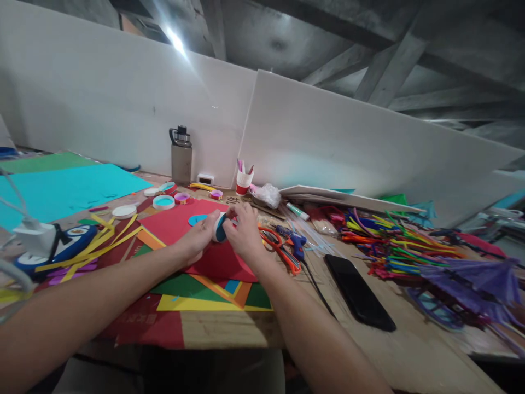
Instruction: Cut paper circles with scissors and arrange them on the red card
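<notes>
My left hand (199, 237) and my right hand (245, 232) meet over a red paper sheet (176, 223) in the middle of the table. Together they grip a small round white lid with a blue paper disc (220, 228) on its face, held on edge between the fingers of both hands. A loose blue paper circle (196, 220) lies on the red sheet just left of my left hand. Orange-handled scissors (279, 247) lie right of my right hand.
Layered coloured paper (213, 293) lies under my forearms. A black phone (359, 291) rests at the right, beside a blue glue gun (293, 241) and a heap of pipe cleaners (389, 243). Round lids (163, 202), yellow strips (98, 246), a bottle (181, 155) and a cup (244, 180) stand behind.
</notes>
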A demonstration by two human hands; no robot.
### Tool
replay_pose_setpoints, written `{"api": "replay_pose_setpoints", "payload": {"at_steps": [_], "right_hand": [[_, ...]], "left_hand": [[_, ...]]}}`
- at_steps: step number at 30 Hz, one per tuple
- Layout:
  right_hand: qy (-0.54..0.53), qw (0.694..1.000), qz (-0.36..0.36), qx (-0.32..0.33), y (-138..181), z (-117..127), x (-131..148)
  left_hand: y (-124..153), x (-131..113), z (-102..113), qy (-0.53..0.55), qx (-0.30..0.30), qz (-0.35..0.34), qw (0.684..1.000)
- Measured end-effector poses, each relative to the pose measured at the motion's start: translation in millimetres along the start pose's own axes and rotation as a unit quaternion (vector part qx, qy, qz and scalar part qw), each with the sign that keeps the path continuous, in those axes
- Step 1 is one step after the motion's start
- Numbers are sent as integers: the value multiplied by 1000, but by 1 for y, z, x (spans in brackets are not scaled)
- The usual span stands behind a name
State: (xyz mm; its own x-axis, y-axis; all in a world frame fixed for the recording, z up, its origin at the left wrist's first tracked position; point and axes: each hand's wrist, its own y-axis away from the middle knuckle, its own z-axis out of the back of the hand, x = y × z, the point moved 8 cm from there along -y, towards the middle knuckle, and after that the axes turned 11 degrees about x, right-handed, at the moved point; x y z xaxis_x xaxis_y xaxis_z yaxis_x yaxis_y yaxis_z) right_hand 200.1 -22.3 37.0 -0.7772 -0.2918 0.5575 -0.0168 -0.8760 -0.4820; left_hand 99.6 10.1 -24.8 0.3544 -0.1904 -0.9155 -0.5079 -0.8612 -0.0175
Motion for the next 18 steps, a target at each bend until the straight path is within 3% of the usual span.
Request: {"api": "replay_pose_setpoints", "payload": {"at_steps": [7, 18], "right_hand": [[18, 999, 28, -6, 1, 4, 4], [-18, 998, 59, 33, 3, 4, 9]], "left_hand": [[3, -4, 4, -30, -33, 4, 999], [-5, -10, 8, -57, 6, -3, 998]]}}
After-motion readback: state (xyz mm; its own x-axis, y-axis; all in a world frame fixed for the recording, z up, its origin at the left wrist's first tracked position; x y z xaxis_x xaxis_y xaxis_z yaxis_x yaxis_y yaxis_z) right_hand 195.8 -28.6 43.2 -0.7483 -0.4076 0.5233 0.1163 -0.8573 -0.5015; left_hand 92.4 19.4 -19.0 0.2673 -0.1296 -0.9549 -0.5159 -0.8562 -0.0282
